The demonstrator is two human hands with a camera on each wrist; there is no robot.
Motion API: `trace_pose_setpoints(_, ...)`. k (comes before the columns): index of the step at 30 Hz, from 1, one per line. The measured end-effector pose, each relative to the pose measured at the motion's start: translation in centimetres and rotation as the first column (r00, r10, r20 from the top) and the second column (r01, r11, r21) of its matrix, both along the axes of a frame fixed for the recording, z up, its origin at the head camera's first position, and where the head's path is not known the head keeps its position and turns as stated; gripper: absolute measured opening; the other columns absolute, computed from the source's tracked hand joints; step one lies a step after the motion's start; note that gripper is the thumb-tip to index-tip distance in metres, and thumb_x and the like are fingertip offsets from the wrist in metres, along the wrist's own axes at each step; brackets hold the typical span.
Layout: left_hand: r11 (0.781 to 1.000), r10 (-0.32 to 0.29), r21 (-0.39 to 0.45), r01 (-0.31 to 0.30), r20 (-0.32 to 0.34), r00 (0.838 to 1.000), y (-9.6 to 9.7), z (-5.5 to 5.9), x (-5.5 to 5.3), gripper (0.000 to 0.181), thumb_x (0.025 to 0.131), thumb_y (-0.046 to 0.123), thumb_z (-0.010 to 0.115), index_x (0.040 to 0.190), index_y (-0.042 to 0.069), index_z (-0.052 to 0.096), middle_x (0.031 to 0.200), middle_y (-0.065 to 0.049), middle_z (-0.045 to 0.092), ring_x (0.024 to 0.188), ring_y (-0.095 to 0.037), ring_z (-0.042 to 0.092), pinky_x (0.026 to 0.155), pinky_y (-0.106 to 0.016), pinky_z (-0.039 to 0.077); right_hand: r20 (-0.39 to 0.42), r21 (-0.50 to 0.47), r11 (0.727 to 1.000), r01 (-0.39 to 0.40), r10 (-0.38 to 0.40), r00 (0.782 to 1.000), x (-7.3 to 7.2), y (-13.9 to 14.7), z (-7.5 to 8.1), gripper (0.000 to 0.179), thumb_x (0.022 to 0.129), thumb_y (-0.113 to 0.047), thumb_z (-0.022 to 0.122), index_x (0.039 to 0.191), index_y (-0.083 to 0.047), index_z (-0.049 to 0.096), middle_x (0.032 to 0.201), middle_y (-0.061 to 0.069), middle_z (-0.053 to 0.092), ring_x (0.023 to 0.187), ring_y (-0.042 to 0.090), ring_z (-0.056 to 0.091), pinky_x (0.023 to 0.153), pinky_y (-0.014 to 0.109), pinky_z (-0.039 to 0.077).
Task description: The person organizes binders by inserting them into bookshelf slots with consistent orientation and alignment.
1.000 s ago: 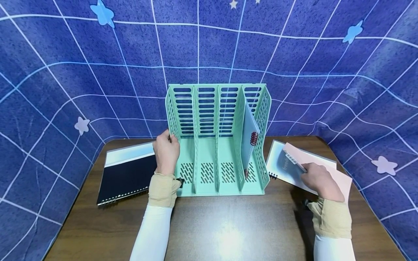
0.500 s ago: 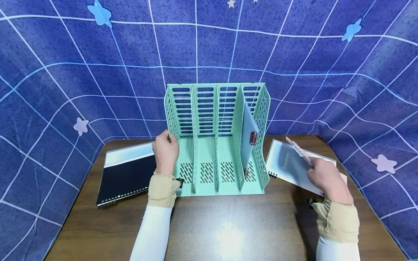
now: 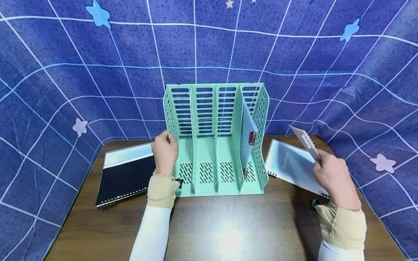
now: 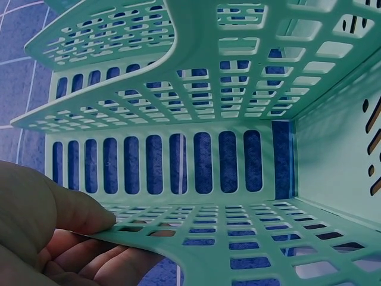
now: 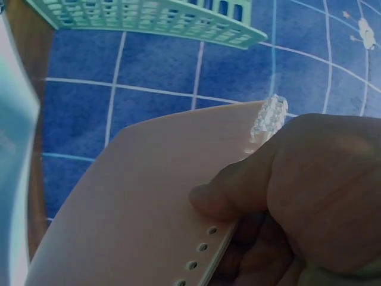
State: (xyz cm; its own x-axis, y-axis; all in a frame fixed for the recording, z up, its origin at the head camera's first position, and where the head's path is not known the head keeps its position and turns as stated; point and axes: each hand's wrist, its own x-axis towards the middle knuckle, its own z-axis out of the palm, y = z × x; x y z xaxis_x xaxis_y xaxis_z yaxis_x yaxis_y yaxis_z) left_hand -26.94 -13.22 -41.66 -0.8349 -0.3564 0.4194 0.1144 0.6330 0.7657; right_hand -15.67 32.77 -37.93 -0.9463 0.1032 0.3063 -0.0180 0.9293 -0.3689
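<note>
A mint-green file organizer (image 3: pixel 205 145) with upright dividers stands at the middle of the table. My left hand (image 3: pixel 165 152) grips its left side wall; in the left wrist view the thumb (image 4: pixel 89 213) lies inside the wall and the fingers outside. My right hand (image 3: pixel 336 177) pinches a pink spiral notebook (image 5: pixel 155 179) by its bound edge, thumb on the cover beside the clear coil. It is lifted and tilted above a pale blue notebook (image 3: pixel 287 163) marked "freedom". A light blue notebook (image 3: pixel 247 127) with a red coil stands in the organizer's rightmost slot.
On the left of the wooden table (image 3: pixel 202 224) lies a black-and-white spiral notebook (image 3: pixel 125 177), partly behind my left arm. A blue cloth (image 3: pixel 130 90) with white lines and stars hangs behind and at both sides.
My right hand has raised the pink notebook off the pale blue one and turned it more on edge, moving slightly right and nearer. The left hand keeps its grip on the organizer.
</note>
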Motion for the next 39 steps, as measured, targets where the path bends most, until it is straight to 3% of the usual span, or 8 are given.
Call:
trace_pose_setpoints(9, 1.000, -0.003, 0.005, 0.003, 0.003, 1.000, 0.0, -0.1, 0.0, 0.026, 0.103, 0.008, 0.052, 0.078, 0.007, 0.060, 0.057, -0.008, 0.050, 0.048, -0.028, 0.042, 0.050, -0.038, 0.035, -0.099, -0.020, 0.999, 0.029, -0.030, 0.995, 0.6, -0.7, 1.2, 0.016, 0.091, -0.004, 0.047, 0.091, -0.002, 0.063, 0.072, 0.021, 0.061, 0.059, 0.044, 0.051, 0.058, 0.059, 0.039)
trace_pose_setpoints(20, 1.000, -0.012, 0.005, 0.012, -0.001, 1.000, 0.1, -0.2, 0.1, 0.028, 0.104, 0.008, 0.051, 0.076, 0.008, 0.057, 0.054, -0.005, 0.044, 0.044, -0.026, 0.039, 0.047, -0.037, 0.033, -0.176, -0.071, 0.997, 0.024, -0.036, 0.984, 1.2, -1.5, 1.7, 0.029, 0.093, -0.004, 0.048, 0.112, -0.003, 0.069, 0.080, 0.022, 0.067, 0.061, 0.044, 0.055, 0.059, 0.060, 0.041)
trace_pose_setpoints(28, 1.000, -0.007, 0.002, 0.007, -0.016, 1.000, 0.0, -0.1, 0.2, 0.026, 0.103, 0.008, 0.052, 0.078, 0.007, 0.060, 0.058, -0.009, 0.053, 0.049, -0.028, 0.043, 0.050, -0.038, 0.036, -0.241, -0.107, 0.994, 0.010, -0.036, 0.970, 1.2, -2.5, 1.9, 0.027, 0.093, -0.005, 0.050, 0.111, -0.003, 0.071, 0.082, 0.024, 0.069, 0.063, 0.047, 0.058, 0.060, 0.064, 0.043)
trace_pose_setpoints(32, 1.000, -0.007, 0.004, 0.007, -0.016, 1.000, 0.0, -0.1, 0.1, 0.025, 0.103, 0.008, 0.052, 0.080, 0.007, 0.062, 0.060, -0.010, 0.056, 0.049, -0.028, 0.044, 0.050, -0.038, 0.036, -0.259, -0.118, 0.993, 0.022, -0.052, 0.964, 1.1, -2.8, 1.9, 0.023, 0.094, -0.006, 0.051, 0.105, -0.003, 0.070, 0.075, 0.020, 0.066, 0.061, 0.043, 0.055, 0.055, 0.056, 0.041)
trace_pose_setpoints(39, 1.000, -0.008, 0.017, 0.008, 0.005, 1.000, 0.0, -0.1, 0.1, 0.024, 0.104, 0.009, 0.050, 0.085, 0.009, 0.066, 0.067, -0.011, 0.064, 0.050, -0.028, 0.047, 0.051, -0.038, 0.038, -0.288, -0.140, 0.989, 0.041, -0.080, 0.954, 0.7, -3.3, 2.0, 0.016, 0.094, -0.008, 0.051, 0.083, -0.008, 0.062, 0.062, 0.010, 0.055, 0.060, 0.037, 0.049, 0.052, 0.044, 0.034)
